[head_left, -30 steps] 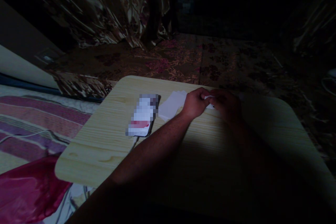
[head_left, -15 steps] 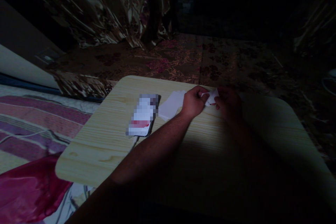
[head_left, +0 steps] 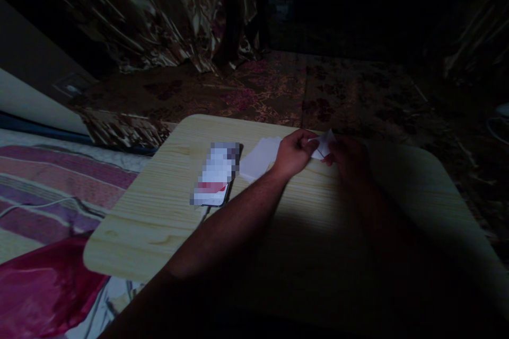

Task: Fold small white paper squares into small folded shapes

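Note:
A small white piece of paper point(head_left: 323, 144) is held between both hands above the far part of the light wooden table point(head_left: 159, 206). My left hand point(head_left: 293, 154) pinches its left side with fingers closed. My right hand point(head_left: 350, 160) lies in deep shadow and pinches its right side. A stack of white paper sheets point(head_left: 260, 157) lies on the table just left of my left hand.
A phone point(head_left: 217, 175) with a lit screen lies left of the paper stack, with a cable at its near end. A striped mattress point(head_left: 43, 185) and a pink plastic bag point(head_left: 43, 286) are at the left. A patterned carpet and curtains lie beyond the table.
The small paper has come up from between my hands and shows more. Both hands shifted slightly apart; my right hand moved a little to the right.

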Tool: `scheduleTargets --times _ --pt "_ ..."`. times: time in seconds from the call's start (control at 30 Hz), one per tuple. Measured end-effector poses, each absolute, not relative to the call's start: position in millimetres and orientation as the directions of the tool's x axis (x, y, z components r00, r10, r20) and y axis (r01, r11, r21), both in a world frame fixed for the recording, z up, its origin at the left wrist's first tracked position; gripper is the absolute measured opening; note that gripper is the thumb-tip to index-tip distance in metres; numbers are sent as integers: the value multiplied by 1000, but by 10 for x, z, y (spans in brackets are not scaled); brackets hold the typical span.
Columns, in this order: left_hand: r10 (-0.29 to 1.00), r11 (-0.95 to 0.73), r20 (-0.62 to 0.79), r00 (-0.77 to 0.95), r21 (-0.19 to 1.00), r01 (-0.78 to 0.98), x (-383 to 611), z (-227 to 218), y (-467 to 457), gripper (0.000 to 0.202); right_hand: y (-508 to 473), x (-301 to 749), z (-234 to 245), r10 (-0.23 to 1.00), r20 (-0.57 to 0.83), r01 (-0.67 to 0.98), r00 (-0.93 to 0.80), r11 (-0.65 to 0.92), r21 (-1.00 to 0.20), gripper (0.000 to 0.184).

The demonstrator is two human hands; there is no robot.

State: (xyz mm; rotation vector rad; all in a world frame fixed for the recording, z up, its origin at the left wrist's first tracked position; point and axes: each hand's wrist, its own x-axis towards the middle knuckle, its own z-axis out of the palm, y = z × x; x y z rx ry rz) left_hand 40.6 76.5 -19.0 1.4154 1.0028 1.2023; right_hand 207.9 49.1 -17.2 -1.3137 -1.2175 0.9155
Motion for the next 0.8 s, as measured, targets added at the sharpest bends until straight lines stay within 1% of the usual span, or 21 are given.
scheduleTargets --times 0.23,0.4,0.57,0.67,0.8 --pt "975 -174 175 139 985 -22 395 -215 779 18 457 2077 -129 984 111 172 139 87 -981 26" --pt "971 -168 179 160 982 -82 401 -248 801 16 428 2076 -85 994 80 208 72 63 -976 29" --pt "966 -97 142 216 974 -205 401 -224 808 11 449 2101 -142 994 72 69 77 67 -995 32" --pt "966 -71 124 225 970 -232 398 -192 802 8 467 2130 -190 996 73 -1 51 73 -997 27" --pt "970 -42 100 222 967 -253 400 -173 796 10 471 2150 -201 996 72 -35 52 73 -997 20"
